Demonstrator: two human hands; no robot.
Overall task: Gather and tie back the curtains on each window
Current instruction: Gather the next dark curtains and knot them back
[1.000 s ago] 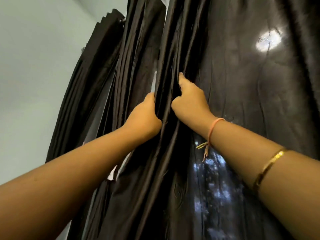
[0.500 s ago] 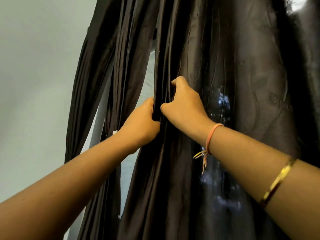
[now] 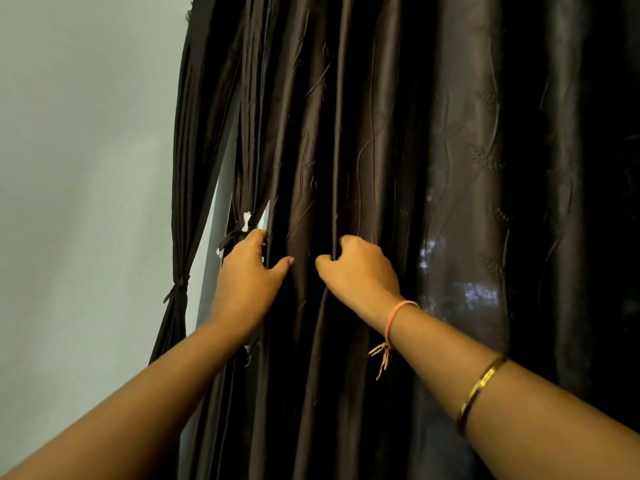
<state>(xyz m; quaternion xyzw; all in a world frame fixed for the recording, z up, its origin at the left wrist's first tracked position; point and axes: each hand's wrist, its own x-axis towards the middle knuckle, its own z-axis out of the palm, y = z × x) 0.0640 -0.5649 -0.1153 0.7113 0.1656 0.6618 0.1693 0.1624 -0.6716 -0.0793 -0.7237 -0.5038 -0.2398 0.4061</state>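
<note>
**Q:** Where's the cloth?

**Me:** The curtain hangs full length and fills the view from 12 through 3 to 6 o'clock. At 9 o'clock a narrower panel is already cinched by a tie, next to the wall.

**Q:** Hands?

**Me:** Near each other but not touching, with cloth between them. My left hand, at about 8 o'clock of centre, has its fingers hooked behind the curtain's left edge and the thumb on the front. My right hand, just below centre, pinches a pleat between curled fingers and thumb. Both grip the same curtain.

**Q:** Which step?

**Me:** Judged: gathering, early on. The cloth toward 3 o'clock hangs ungathered, and I see no tie on this curtain. There is a white scrap at my left fingertips; I cannot tell what it is.

**Q:** Next move?

**Me:** Probably draw the right-hand pleat toward 9 o'clock into the left hand, then reach toward 3 o'clock for the next fold. The fabric looks slick, so the left grip must be firm or the folds will slip out. Tying needs a cord, and neither hand holds one.
</note>
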